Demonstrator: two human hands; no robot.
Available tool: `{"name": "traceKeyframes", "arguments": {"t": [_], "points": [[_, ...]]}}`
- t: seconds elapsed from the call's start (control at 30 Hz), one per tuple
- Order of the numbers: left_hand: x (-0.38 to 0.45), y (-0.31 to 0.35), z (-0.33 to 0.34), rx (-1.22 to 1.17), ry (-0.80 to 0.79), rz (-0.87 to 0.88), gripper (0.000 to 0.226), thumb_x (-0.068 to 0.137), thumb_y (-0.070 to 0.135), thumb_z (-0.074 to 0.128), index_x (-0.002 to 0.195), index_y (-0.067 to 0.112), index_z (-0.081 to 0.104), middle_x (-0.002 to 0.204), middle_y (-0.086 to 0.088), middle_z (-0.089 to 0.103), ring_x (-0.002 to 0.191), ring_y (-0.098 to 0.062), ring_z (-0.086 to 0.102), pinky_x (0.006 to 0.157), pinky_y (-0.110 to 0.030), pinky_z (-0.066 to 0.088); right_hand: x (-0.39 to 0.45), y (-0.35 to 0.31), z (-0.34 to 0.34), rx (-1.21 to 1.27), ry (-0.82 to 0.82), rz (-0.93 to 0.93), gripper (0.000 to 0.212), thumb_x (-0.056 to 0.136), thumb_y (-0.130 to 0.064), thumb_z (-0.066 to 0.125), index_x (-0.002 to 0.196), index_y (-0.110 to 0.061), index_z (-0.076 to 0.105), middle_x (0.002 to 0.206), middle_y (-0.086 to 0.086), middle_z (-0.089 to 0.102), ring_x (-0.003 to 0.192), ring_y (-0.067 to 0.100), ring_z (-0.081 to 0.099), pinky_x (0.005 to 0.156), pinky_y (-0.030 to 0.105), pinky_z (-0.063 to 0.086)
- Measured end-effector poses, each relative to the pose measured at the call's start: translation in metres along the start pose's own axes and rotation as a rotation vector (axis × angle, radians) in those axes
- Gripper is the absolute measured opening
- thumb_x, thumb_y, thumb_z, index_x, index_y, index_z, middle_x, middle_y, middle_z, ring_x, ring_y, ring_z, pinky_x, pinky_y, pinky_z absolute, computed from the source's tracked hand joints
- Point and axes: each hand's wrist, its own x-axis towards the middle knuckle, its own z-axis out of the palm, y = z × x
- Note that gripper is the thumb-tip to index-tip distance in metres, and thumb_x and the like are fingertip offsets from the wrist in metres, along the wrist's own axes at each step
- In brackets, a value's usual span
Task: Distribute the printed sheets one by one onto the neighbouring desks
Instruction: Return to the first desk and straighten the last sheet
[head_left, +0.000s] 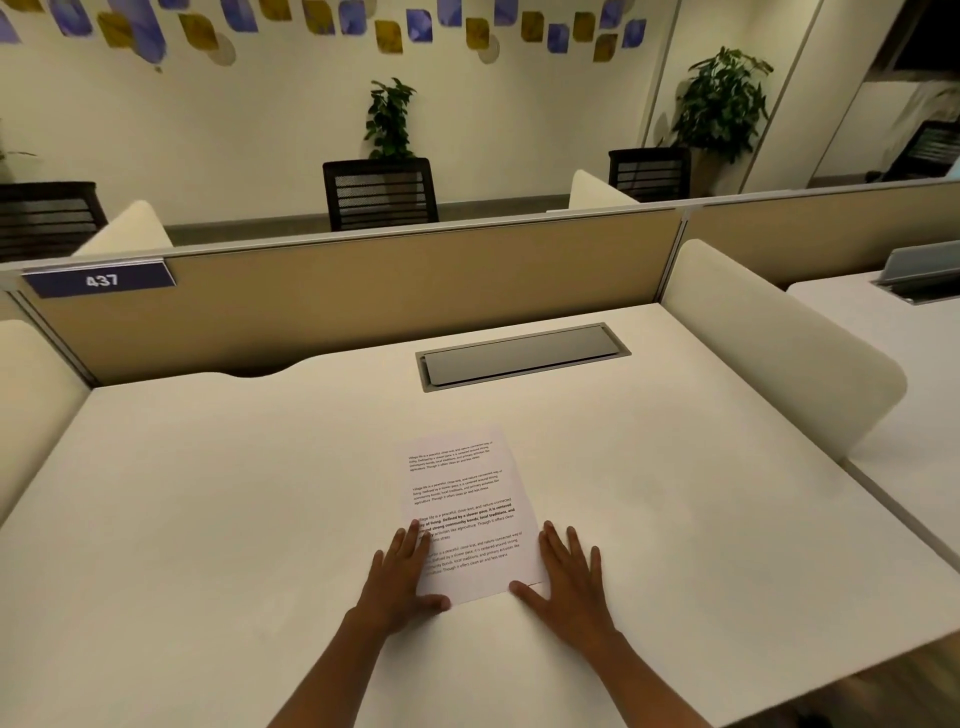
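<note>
— Head view: where's the paper?
— One printed sheet (465, 512) lies flat on the desk (218, 493), long axis running away from the person, between both hands.
— Grips?
— Left hand (400, 577) flat, fingers straight, overlapping its left edge; right hand (569, 582) flat just beside the right edge, thumb at the corner. Neither grasps; the left looks nearer

Printed sheet (465, 512) lies flat on white desk (208, 493), slightly skewed. Left hand (397, 577) flat w/ fingers straight, fingertips overlapping sheet's left edge, thumb at its near-left corner. Right hand (569, 577) flat on desk, fingers just beside sheet's right edge, thumb tip touching near-right corner. Past the fingertips: closed grey cable hatch (522, 356), then tan partition (363, 291) w/ tag "437" (101, 280). Beyond that, black mesh chairs (382, 195) and potted plants (389, 119) by wall.
</note>
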Motion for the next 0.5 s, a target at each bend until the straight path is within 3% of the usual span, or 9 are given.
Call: {"name": "traceKeyframes", "arguments": {"t": [0.33,0.5], "points": [[-0.031,-0.016,0.012,-0.186,0.259,-0.071,0.082,0.094,0.057,0.042,0.155,0.019,0.003,0.164,0.0,-0.012,0.152,-0.019,-0.01,0.122,-0.046,0.002,-0.004,-0.016,0.006,0.186,0.167,0.05,0.077,0.095,-0.061,0.038,0.156,-0.027,0.006,0.165,-0.007,0.004,0.153,0.014,-0.005,0.123,0.049,-0.007],[-0.07,-0.045,0.012,-0.199,0.362,-0.18,0.077,0.096,0.054,0.042,0.155,0.019,0.008,0.164,0.002,-0.009,0.152,-0.019,-0.009,0.122,-0.047,0.002,-0.002,-0.055,0.003,0.131,0.252,-0.038,0.074,0.094,-0.058,0.044,0.155,-0.028,0.015,0.165,-0.002,0.01,0.153,0.02,0.003,0.123,0.052,-0.002]]}}
